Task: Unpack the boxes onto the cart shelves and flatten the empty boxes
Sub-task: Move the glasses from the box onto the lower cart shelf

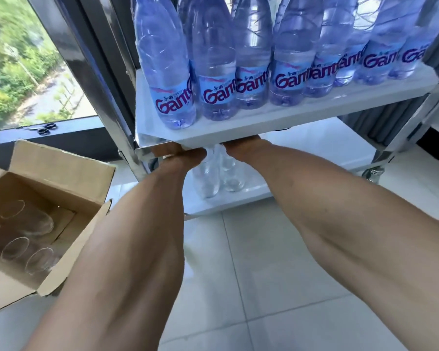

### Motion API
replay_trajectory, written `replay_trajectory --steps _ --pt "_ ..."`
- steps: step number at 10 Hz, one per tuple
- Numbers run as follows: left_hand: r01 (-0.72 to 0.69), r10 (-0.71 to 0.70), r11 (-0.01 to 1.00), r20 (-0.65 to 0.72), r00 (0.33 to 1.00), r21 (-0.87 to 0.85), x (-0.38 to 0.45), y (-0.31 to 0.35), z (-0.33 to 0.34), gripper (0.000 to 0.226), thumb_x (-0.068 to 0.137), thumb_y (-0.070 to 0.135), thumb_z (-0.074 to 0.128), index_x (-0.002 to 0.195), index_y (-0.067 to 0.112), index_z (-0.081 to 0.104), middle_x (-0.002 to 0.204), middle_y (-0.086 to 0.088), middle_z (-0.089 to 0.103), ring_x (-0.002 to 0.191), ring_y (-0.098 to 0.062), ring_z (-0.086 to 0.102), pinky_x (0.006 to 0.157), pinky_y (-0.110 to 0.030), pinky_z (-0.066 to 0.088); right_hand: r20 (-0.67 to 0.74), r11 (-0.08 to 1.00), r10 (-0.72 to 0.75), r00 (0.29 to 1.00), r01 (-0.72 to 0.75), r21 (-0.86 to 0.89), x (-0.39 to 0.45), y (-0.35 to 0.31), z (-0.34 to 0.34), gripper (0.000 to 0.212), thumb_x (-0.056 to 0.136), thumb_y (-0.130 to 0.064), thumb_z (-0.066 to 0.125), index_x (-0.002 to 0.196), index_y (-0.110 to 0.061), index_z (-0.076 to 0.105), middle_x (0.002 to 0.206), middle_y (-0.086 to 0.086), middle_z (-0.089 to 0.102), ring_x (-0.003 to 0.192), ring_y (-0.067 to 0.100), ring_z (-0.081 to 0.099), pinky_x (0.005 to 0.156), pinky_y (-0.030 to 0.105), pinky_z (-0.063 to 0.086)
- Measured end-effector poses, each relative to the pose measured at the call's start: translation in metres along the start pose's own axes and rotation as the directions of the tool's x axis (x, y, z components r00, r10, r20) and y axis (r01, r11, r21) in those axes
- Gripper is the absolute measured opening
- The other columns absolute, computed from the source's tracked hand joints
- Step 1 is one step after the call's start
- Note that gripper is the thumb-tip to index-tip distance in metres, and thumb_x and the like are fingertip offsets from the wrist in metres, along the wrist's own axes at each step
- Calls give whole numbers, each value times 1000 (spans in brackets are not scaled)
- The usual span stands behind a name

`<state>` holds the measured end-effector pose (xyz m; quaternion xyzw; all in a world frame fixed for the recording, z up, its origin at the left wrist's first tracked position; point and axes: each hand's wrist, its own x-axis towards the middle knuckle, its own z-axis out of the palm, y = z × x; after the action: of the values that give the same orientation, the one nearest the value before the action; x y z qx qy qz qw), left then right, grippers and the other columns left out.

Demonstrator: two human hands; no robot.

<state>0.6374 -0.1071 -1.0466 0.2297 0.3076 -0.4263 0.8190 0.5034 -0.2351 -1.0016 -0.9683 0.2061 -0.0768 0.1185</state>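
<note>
Both my forearms reach under the white upper shelf (pixel 276 120) of a metal cart. Only the back of my left hand (pixel 180 153) and the wrist end of my right hand (pixel 241 147) show; the shelf edge hides the fingers of both. Between the two wrists, clear drinking glasses (pixel 209 178) stand on the white lower shelf (pixel 241 202). Whether either hand holds a glass is hidden. A row of several blue-labelled water bottles (pixel 216 79) stands on the upper shelf.
An open cardboard box (pixel 61 173) sits on the floor at the left, with several clear glasses (pixel 26 247) inside. Black scissors (pixel 45 128) lie on the window sill. Pale floor tiles (pixel 264 274) spread below the cart. A cart wheel (pixel 373 172) is at the right.
</note>
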Motion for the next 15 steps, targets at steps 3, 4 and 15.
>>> replay_trajectory --steps 3,4,15 --pt "-409 421 -395 558 715 822 10 -19 1 13 83 15 64 95 17 69 101 1 70 104 -19 62 89 -27 46 -188 954 261 947 -224 198 8 16 46 15 78 -15 54 76 -22 42 104 5 67 112 29 55 90 26 40" --pt "-470 502 -300 556 662 830 14 -20 0 12 78 14 60 86 16 70 91 -2 70 96 -24 61 87 -31 49 -233 895 337 912 -235 378 4 14 51 17 69 -13 56 60 -17 42 85 -1 61 98 25 57 75 22 36" --pt "-691 683 410 301 665 596 17 -35 -15 34 96 50 39 93 25 63 117 6 67 93 -15 53 93 -32 38 -34 287 673 739 -219 933 -25 10 98 59 97 -58 23 123 -19 59 128 3 60 111 24 49 92 36 32"
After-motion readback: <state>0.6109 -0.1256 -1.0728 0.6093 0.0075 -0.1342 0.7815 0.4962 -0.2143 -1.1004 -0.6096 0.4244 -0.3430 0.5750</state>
